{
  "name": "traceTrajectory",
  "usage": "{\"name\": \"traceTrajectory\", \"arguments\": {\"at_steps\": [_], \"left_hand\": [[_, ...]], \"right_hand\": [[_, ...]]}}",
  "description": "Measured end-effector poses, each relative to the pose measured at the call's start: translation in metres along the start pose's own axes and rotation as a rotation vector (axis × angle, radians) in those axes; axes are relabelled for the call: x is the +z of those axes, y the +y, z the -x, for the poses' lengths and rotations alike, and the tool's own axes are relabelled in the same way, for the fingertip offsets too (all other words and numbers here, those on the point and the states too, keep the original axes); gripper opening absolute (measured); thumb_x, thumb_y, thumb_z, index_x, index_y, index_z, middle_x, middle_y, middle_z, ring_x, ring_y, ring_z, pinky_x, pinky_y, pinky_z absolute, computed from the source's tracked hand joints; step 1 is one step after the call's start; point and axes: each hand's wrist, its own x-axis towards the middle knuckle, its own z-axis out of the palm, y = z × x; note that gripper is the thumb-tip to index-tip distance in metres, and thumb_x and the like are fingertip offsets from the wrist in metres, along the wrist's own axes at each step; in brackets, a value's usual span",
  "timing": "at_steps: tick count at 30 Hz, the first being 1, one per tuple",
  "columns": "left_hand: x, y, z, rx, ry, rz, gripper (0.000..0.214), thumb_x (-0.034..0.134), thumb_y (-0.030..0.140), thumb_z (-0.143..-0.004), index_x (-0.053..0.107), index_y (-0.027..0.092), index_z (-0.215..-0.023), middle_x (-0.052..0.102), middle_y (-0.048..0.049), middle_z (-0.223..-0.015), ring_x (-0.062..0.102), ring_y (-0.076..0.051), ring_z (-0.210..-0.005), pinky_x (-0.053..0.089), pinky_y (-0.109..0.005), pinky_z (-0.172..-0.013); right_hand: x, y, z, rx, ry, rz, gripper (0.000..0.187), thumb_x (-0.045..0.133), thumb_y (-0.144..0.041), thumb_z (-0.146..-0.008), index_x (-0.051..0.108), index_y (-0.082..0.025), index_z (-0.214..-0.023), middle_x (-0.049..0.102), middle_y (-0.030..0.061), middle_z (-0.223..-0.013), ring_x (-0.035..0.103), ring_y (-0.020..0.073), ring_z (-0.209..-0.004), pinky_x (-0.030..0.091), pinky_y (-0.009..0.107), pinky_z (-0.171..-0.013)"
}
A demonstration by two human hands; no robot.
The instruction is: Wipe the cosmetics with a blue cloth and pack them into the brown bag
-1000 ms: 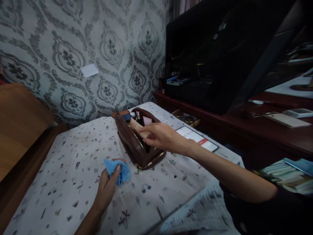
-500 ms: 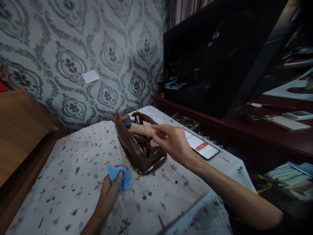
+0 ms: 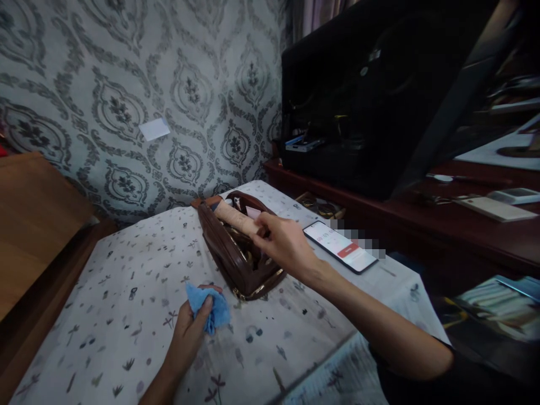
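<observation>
A brown leather bag (image 3: 223, 252) lies unzipped on the patterned tablecloth (image 3: 139, 292), with several small items inside it. Over its opening, my right hand (image 3: 289, 243) pinches one end of a long beige tube-shaped item (image 3: 236, 217). The item lies slantwise along the bag's mouth, its far end by the back of the bag. A pale card-like piece (image 3: 253, 213) shows beside it. My left hand (image 3: 189, 332), nearer to me, is closed on a crumpled blue cloth (image 3: 216, 312) just above the table. The bag's lower contents are hidden in shadow.
A phone (image 3: 329, 239) with a lit screen lies right of the bag. Behind it are a dark red cabinet (image 3: 379, 216) and a large black screen (image 3: 358, 112). A wooden panel (image 3: 37, 208) stands at the left, and patterned wallpaper (image 3: 189, 90) rises behind.
My right hand has moved slightly left and down, and the beige item has shifted further left and lower over the bag. My left hand stays put with the blue cloth.
</observation>
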Motion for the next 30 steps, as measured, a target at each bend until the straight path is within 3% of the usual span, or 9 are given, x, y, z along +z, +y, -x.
{"name": "traceTrajectory", "arguments": {"at_steps": [5,9,13,17,21,30], "left_hand": [[0.001,0.001,0.001,0.006,0.004,0.01,0.055,0.067,0.066,-0.08,0.071,0.014,-0.096,0.058,0.0005,-0.067,0.053,-0.013,-0.055,0.046,-0.025,-0.05],[0.001,0.001,0.002,-0.015,0.004,0.026,0.055,0.068,0.066,-0.079,0.07,0.015,-0.097,0.059,0.0004,-0.069,0.053,-0.014,-0.056,0.046,-0.025,-0.049],[0.002,-0.001,0.0,-0.021,-0.012,0.008,0.059,0.067,0.069,-0.077,0.071,0.014,-0.098,0.057,0.0012,-0.065,0.052,-0.014,-0.055,0.047,-0.026,-0.05],[0.002,-0.003,-0.001,-0.018,-0.009,-0.009,0.059,0.067,0.069,-0.078,0.071,0.013,-0.099,0.058,0.0,-0.068,0.054,-0.015,-0.058,0.046,-0.026,-0.051],[0.0,-0.004,0.0,-0.014,-0.032,0.004,0.057,0.066,0.066,-0.08,0.071,0.014,-0.1,0.057,0.0004,-0.067,0.052,-0.014,-0.057,0.045,-0.025,-0.052],[0.0,0.001,-0.007,-0.004,0.015,0.013,0.056,0.068,0.067,-0.077,0.072,0.013,-0.094,0.059,-0.0006,-0.063,0.054,-0.015,-0.055,0.048,-0.027,-0.05]], "right_hand": [[-0.009,-0.009,-0.004,-0.05,-0.155,0.302,0.011,0.058,-0.021,-0.09,0.063,-0.016,-0.099,0.071,0.0114,-0.097,0.065,0.0241,-0.09,0.033,0.03,-0.064],[-0.01,-0.009,-0.005,-0.024,-0.155,0.357,0.013,0.052,-0.025,-0.095,0.063,-0.019,-0.1,0.071,0.0091,-0.098,0.065,0.0244,-0.092,0.032,0.031,-0.062],[-0.004,-0.012,-0.007,-0.138,-0.162,0.419,0.021,0.059,-0.032,-0.093,0.062,-0.018,-0.109,0.071,0.0105,-0.103,0.062,0.03,-0.105,0.04,0.033,-0.069],[-0.002,-0.022,-0.015,-0.166,-0.222,0.512,0.03,0.056,-0.022,-0.092,0.059,-0.016,-0.121,0.072,0.014,-0.105,0.062,0.0343,-0.108,0.047,0.036,-0.073],[-0.008,-0.026,-0.02,-0.159,-0.267,0.524,0.032,0.057,-0.019,-0.09,0.061,-0.016,-0.121,0.072,0.0145,-0.108,0.063,0.035,-0.107,0.049,0.037,-0.074],[-0.009,-0.019,-0.018,-0.169,-0.232,0.47,0.021,0.059,-0.022,-0.09,0.069,-0.013,-0.107,0.07,0.0167,-0.11,0.062,0.0323,-0.11,0.048,0.034,-0.074]]}}
